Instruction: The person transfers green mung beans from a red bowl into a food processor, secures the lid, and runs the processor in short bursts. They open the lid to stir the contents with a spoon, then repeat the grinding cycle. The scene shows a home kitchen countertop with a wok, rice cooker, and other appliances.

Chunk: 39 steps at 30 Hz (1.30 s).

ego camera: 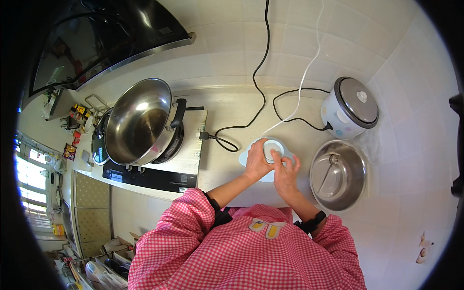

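Observation:
In front of me on the counter stands a small electric appliance with a pale blue lobed base (268, 177) and a round white top (272, 150). My left hand (258, 162) is wrapped around the left side of the top. From the right, my right hand (285, 175) has a finger against the top's near edge, its other fingers bent beside it. Both hands hide much of the appliance's middle. A white cord (306, 74) runs from behind it up the tiled wall.
Right of my hands sits a steel basin (338, 143) with a clear lid or dish (326, 177) inside. A rice cooker (342, 117) is behind it. On the left, a large steel wok (139, 121) rests on a portable cooker (177, 145). Black power cords (259, 72) cross the counter.

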Tool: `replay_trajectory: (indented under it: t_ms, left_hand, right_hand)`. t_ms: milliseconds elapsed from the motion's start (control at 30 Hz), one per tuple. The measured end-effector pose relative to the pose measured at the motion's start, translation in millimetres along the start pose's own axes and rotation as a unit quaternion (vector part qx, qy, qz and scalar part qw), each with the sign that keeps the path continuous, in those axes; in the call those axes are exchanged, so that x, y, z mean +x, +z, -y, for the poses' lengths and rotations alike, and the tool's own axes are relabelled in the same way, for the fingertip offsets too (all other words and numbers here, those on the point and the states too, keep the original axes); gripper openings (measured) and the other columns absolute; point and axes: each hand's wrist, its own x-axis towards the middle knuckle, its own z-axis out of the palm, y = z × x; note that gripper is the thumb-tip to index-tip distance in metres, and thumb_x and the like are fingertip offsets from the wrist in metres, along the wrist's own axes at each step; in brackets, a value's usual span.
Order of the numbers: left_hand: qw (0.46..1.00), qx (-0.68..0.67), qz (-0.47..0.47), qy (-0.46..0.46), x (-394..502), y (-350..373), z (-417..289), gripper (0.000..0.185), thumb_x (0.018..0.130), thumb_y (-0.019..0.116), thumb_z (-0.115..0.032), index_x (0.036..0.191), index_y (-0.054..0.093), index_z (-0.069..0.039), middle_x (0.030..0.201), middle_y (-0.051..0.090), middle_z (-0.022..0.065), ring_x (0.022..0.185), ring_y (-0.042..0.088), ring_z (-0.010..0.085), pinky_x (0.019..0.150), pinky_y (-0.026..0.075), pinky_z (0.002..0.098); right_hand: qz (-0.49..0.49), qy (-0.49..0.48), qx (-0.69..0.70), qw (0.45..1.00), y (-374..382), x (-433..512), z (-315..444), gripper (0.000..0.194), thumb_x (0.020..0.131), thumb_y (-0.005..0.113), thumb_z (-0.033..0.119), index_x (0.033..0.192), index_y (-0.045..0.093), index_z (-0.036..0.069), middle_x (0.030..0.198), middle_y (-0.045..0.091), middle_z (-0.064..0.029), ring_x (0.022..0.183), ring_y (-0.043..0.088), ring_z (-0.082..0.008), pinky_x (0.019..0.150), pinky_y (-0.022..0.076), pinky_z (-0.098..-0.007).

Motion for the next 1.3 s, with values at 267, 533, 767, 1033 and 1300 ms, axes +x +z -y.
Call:
replay_trajectory:
  t_ms: [267,533,767,1033,1300]
  left_hand:
    - [1.000,-0.002,-0.003,-0.001,-1.7,-1.7,-1.9,0.083,0.065,0.083,-0.035,0.130,0.041,-0.004,0.123,0.053,0.0206,0.115,0.048,0.0388,0.096,0.039,0.0473]
    - [1.000,0.003,-0.010,-0.003,-3.4,-0.5,-2.4,0.084,0.065,0.083,-0.035,0.130,0.040,-0.003,0.123,0.053,0.0209,0.114,0.049,0.0389,0.095,0.040,0.0478]
    - [1.000,0.010,-0.010,0.011,-4.9,0.3,-2.9,0.088,0.066,0.084,-0.031,0.133,0.037,-0.001,0.126,0.050,0.0227,0.117,0.048,0.0401,0.098,0.042,0.0451]
    - [0.999,-0.007,0.003,0.031,-4.3,-1.9,4.1,0.089,0.066,0.085,-0.031,0.133,0.036,0.000,0.128,0.048,0.0231,0.119,0.047,0.0407,0.099,0.042,0.0447]
    - [0.998,-0.020,0.053,0.022,-8.5,-7.9,12.9,0.096,0.063,0.088,-0.029,0.139,0.033,-0.007,0.135,0.043,0.0183,0.125,0.045,0.0366,0.103,0.042,0.0427]
  right_hand:
    - [0.006,-0.006,-0.011,1.000,-1.9,0.0,2.0,0.058,0.077,0.062,0.002,0.134,0.048,0.003,0.076,0.057,0.0009,0.097,0.050,-0.0154,0.104,0.0290,-0.0507]
    - [0.002,0.002,-0.002,1.000,-2.2,-1.7,2.7,0.059,0.076,0.061,0.001,0.133,0.048,0.002,0.088,0.058,0.0006,0.096,0.050,-0.0160,0.104,0.0280,-0.0507]
    - [0.018,0.008,0.006,1.000,-1.3,-4.8,2.2,0.061,0.073,0.061,0.001,0.132,0.049,0.000,0.107,0.063,-0.0006,0.097,0.051,-0.0181,0.105,0.0258,-0.0510]
    - [-0.011,0.003,0.017,1.000,1.5,-6.8,1.9,0.063,0.073,0.060,0.000,0.135,0.047,0.000,0.117,0.060,-0.0028,0.096,0.052,-0.0195,0.104,0.0281,-0.0535]
    - [0.000,0.004,0.017,1.000,1.0,-7.9,0.6,0.064,0.074,0.062,0.000,0.136,0.047,0.001,0.121,0.060,-0.0025,0.096,0.052,-0.0189,0.105,0.0270,-0.0518]
